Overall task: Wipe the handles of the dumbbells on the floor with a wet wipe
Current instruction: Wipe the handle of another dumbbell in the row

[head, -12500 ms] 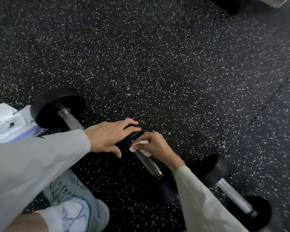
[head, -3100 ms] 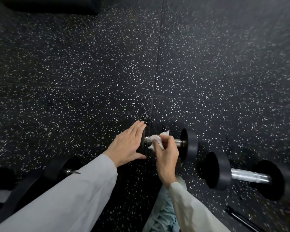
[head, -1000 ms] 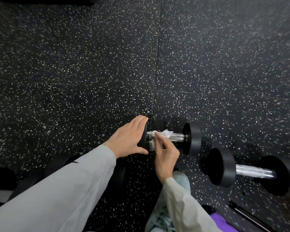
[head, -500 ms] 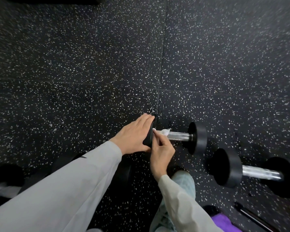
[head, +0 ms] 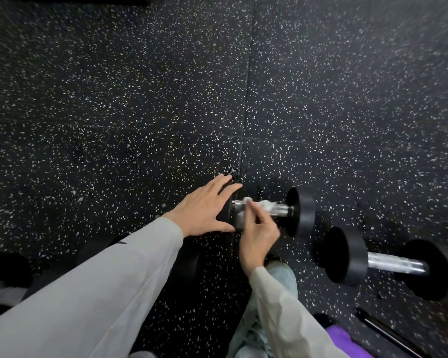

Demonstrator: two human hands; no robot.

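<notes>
Left hand (head: 207,208): laid flat with straight, spread fingers over the left black weight of the near dumbbell (head: 300,212), thumb underneath along its lower rim; pinching nothing.
Right hand (head: 258,233): fingers curled, pinching the wet wipe (head: 265,205) against the handle (head: 282,210); somewhat motion-blurred.
Wet wipe: white, crumpled, draped over the left and middle part of the chrome handle, one flap hanging below it beside the left weight.
Near dumbbell: lying on the floor (head: 140,99), close to the middle of the visible floor and just below the spot where the tile seams cross; handle running left to right, right weight fully in view, left weight mostly hidden under the left hand.
Second dumbbell (head: 396,264): on the floor toward the lower right, just beside the near one but apart from it; bare chrome handle between two black weights.
Floor: black rubber tiles speckled white.
Sleeves: light grey on both arms.
Lower edge: pale jeans at the knee (head: 282,277), a purple object (head: 347,342), a thin dark rod (head: 388,334).
Left edge: dark round shapes, too blurred to tell.
</notes>
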